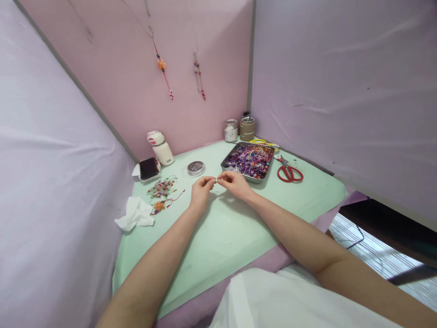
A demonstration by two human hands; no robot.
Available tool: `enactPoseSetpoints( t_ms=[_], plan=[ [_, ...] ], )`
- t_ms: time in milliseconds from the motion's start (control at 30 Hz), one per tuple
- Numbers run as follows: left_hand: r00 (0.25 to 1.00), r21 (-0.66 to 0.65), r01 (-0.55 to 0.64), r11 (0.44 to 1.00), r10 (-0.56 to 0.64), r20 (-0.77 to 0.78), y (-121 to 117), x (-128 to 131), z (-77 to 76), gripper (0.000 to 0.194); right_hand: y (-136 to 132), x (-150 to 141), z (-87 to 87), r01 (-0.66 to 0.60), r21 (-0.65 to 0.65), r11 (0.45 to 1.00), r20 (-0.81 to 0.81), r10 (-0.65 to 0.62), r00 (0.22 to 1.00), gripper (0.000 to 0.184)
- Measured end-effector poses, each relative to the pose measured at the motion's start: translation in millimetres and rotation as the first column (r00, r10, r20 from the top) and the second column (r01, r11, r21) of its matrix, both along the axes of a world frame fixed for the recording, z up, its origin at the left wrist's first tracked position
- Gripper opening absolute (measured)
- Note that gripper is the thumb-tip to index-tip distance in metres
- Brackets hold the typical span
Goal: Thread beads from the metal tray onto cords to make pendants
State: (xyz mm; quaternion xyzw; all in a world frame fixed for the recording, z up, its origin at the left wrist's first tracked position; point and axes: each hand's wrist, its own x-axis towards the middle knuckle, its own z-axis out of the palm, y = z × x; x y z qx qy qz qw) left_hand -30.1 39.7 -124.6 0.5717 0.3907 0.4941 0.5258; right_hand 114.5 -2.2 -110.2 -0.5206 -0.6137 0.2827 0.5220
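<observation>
My left hand (202,189) and my right hand (235,184) meet fingertip to fingertip above the middle of the table. Both are closed in a pinch. A tiny pale thing (216,181) shows between the fingertips, too small to name. Just beyond my right hand lies a metal tray (223,166) filled with purple, dark and orange beads (248,160) and tangled thread. A round clear container (195,168) with small dark pieces sits behind my left hand. To its left are strung bead pieces (162,187) and a beaded cord with an orange cluster (159,206).
Red-handled scissors (290,173) and a yellow-handled tool (258,141) lie by the tray. Two jars (231,131) stand at the back corner. A white bottle (161,148), a phone (149,168) and a crumpled tissue (135,214) are at left. Beaded cords (161,64) hang on the pink wall.
</observation>
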Motion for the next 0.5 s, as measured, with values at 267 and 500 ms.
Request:
enactPoseSetpoints(
  t_ms=[267,500],
  plan=[
    [0.998,-0.094,-0.001,0.996,0.007,0.061,4.7,-1.1,-0.4,0.027,7.6,6.2,-6.0,-0.013,-0.017,1.000,-0.076,0.011,0.997,0.019],
    [0.985,-0.153,0.019,0.988,0.008,0.174,5.5,-2.7,-2.0,0.030,9.5,9.2,-7.3,-0.063,-0.026,0.998,-0.160,0.058,0.985,0.019]
  ],
)
